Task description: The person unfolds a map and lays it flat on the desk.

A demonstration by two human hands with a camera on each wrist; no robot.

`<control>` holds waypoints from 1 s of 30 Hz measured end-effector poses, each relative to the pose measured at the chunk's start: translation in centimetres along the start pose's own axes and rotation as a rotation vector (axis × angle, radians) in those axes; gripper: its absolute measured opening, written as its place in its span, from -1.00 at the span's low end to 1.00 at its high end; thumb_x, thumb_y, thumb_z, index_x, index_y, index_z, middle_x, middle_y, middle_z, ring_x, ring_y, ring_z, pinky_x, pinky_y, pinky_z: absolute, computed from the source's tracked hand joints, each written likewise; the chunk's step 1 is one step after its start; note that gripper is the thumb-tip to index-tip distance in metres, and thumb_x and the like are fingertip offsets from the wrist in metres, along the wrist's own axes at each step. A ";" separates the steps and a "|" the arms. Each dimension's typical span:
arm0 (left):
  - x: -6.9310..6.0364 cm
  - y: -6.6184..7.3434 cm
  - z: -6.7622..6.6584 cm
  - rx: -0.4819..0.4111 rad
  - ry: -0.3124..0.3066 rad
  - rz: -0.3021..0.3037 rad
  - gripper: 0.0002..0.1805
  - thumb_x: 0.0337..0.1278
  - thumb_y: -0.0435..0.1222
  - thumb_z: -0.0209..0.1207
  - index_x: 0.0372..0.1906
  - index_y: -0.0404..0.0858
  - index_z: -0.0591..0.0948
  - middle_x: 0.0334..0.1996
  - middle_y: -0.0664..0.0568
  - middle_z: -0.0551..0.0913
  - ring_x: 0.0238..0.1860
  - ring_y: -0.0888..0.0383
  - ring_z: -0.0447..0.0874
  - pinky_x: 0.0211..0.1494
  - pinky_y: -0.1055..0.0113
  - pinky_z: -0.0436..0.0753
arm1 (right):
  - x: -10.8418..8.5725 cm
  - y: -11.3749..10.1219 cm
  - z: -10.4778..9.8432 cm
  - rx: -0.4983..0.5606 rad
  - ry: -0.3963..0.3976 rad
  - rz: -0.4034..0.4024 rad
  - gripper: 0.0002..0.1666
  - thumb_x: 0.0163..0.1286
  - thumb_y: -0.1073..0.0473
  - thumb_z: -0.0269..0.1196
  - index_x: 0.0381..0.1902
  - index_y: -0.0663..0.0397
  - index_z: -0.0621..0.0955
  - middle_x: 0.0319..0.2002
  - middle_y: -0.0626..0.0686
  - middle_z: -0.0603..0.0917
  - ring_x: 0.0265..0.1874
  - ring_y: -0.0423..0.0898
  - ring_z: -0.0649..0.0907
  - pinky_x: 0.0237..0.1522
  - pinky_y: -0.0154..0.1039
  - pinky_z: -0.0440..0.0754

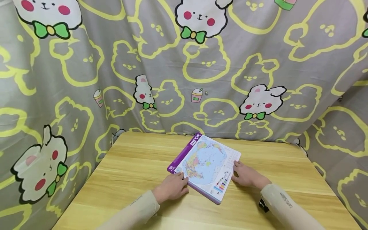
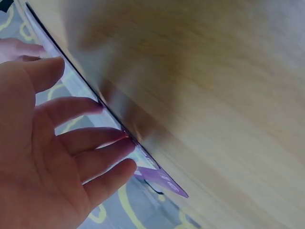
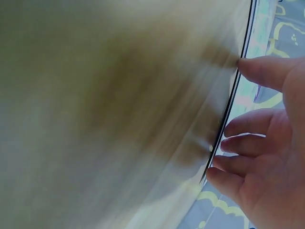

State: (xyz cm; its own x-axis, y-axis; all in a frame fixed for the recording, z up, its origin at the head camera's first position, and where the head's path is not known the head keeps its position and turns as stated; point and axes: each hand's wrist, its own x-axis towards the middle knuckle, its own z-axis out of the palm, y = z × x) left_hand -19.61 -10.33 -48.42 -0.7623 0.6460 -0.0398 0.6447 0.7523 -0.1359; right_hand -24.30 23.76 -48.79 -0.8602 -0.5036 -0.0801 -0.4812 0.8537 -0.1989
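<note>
Head view: map board (image 1: 205, 166) lies on the wooden table (image 1: 123, 166), roughly central, turned askew, its printed side up. Purple band (image 1: 184, 154) runs along its upper-left side; a corner points toward me. My left hand (image 1: 172, 187) is at the lower-left edge, fingertips touching the board. My right hand (image 1: 248, 175) is at the right edge, fingers against it. Whether the near edge sits flat or slightly raised, I cannot tell. Both forearms in pale sleeves (image 1: 290, 209). Grey curtain (image 1: 169, 67) with rabbit prints stands behind the table.

Left wrist view: board appears nearly edge-on, as a thin slanting strip. My left fingers (image 2: 78, 140) are spread and gently bent, tips at the edge; thumb apart from them. Grip: loose, not wrapped round the board.

Right wrist view: my right thumb (image 3: 264, 71) meets the dark edge, the other fingertips lined up along it, thumb spaced well from them. Grip: relaxed, contact only, not clenched.
</note>
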 end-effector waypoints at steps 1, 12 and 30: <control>0.0 -0.1 0.0 -0.004 0.014 0.001 -0.48 0.29 0.06 0.01 0.15 -0.20 0.56 0.03 -0.11 0.57 0.08 -0.02 0.53 0.15 0.16 0.51 | -0.2 -0.1 0.1 -0.007 0.002 -0.003 -0.34 0.33 0.06 0.18 0.13 0.58 0.42 0.24 0.53 0.28 0.24 0.43 0.26 0.24 0.21 0.25; 1.2 -2.2 0.4 -0.068 0.037 -0.068 -0.32 0.30 0.08 0.00 0.21 -0.43 0.43 0.21 -0.29 0.42 0.24 -0.16 0.37 0.28 0.06 0.37 | -2.7 -3.2 0.1 0.000 -0.023 -0.036 -0.33 0.38 0.02 0.15 0.19 0.53 0.41 0.26 0.45 0.32 0.28 0.36 0.26 0.26 0.16 0.26; 3.0 -5.4 0.5 -0.273 -0.157 -0.081 -0.14 0.26 0.15 0.00 0.39 -0.43 0.21 0.40 -0.32 0.10 0.43 -0.16 -0.01 0.39 0.10 0.20 | -5.0 -7.8 1.1 -0.068 0.010 -0.151 -0.34 0.38 -0.11 0.12 0.11 0.42 0.52 0.16 0.38 0.47 0.17 0.28 0.45 0.14 0.11 0.44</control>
State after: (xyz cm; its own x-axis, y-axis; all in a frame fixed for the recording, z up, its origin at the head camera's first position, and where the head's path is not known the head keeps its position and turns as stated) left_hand -25.39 -12.57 -48.33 -0.7978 0.5705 -0.1949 0.5567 0.8213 0.1248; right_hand -16.06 19.45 -47.95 -0.7788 -0.6257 -0.0442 -0.6151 0.7756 -0.1416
